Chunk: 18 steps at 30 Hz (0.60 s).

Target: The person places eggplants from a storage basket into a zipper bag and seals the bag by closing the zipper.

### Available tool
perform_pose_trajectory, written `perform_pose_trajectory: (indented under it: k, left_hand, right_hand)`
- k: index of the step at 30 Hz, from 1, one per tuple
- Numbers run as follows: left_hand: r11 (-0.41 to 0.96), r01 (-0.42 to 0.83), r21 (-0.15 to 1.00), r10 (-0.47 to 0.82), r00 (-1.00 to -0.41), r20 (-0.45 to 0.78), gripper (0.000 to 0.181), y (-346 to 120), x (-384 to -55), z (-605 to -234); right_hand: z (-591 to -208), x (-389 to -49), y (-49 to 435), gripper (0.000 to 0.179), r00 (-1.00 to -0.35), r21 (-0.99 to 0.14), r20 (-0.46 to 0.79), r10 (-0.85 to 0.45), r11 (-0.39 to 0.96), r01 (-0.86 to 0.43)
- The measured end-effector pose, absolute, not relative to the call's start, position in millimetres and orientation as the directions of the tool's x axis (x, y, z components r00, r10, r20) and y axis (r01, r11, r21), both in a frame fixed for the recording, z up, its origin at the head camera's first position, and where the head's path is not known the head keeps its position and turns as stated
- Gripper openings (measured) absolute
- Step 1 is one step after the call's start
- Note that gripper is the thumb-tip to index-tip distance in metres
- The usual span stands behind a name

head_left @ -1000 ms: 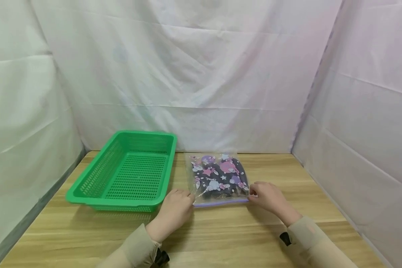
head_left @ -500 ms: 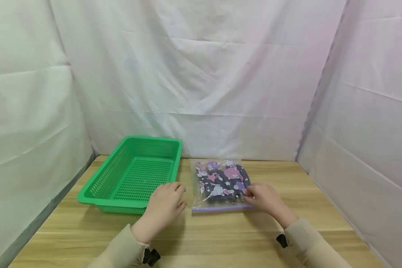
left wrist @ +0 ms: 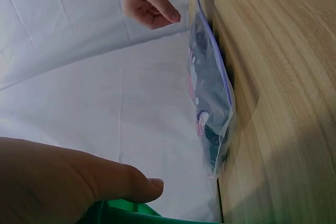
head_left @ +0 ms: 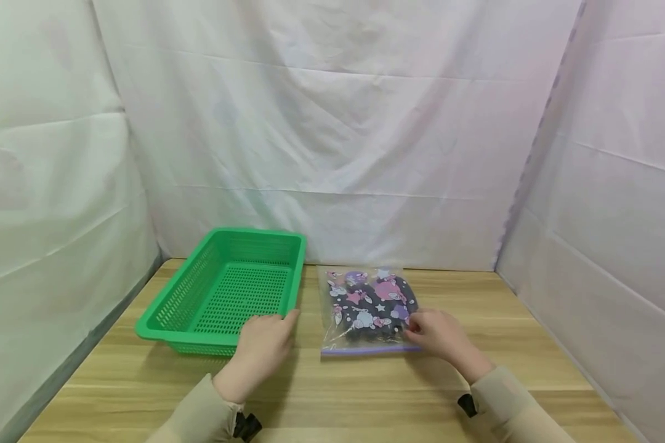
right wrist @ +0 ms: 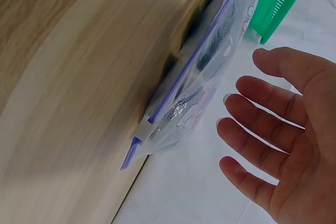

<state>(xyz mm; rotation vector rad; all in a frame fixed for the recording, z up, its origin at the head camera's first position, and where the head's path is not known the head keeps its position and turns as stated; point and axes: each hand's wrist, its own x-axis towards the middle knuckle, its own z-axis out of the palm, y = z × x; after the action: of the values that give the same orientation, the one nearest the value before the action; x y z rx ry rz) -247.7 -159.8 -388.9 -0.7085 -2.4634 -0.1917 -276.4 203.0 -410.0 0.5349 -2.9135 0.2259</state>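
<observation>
A clear zip bag (head_left: 366, 314) lies on the table, printed with pink, purple and white cartoon figures and stars. Something dark and soft-looking fills it, and a purple zip strip (head_left: 366, 351) runs along its near edge. My right hand (head_left: 435, 332) hovers at the bag's near right corner; the right wrist view shows its fingers (right wrist: 257, 145) loosely bent and spread around nothing. To the left stands a green perforated basket (head_left: 302, 271). My left hand (head_left: 263, 344) is at its near right corner, thumb (left wrist: 126, 182) stretched out beside the rim. The other left fingertips are hidden.
White cloth walls (head_left: 332, 135) enclose the wood-grain table (head_left: 366, 400) at the back and on both sides. The basket and the bag stand side by side near the back edge, with a narrow strip of table between them.
My left hand has left the bag's near left corner and moved left to the basket's near right corner. My right hand has come off the bag's corner slightly. The head view has shifted a little.
</observation>
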Motion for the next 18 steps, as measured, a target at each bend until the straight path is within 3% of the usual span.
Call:
perform_pose_trajectory:
  k: [11,18]
  left_hand:
    - [0.829,0.557,-0.048,0.485,-0.674,0.557,0.036,-140,-252,-388]
    - [0.837,0.548,0.007,0.488,-0.751,0.446,0.05,-143,-252,-383]
  right_hand:
    - [-414,-280,202,0.023,-0.933,-0.142,0.179,-0.313,0.93,-0.339]
    - [-408,-286,201,0.016,-0.936,-0.193,0.197,-0.293,0.924,-0.33]
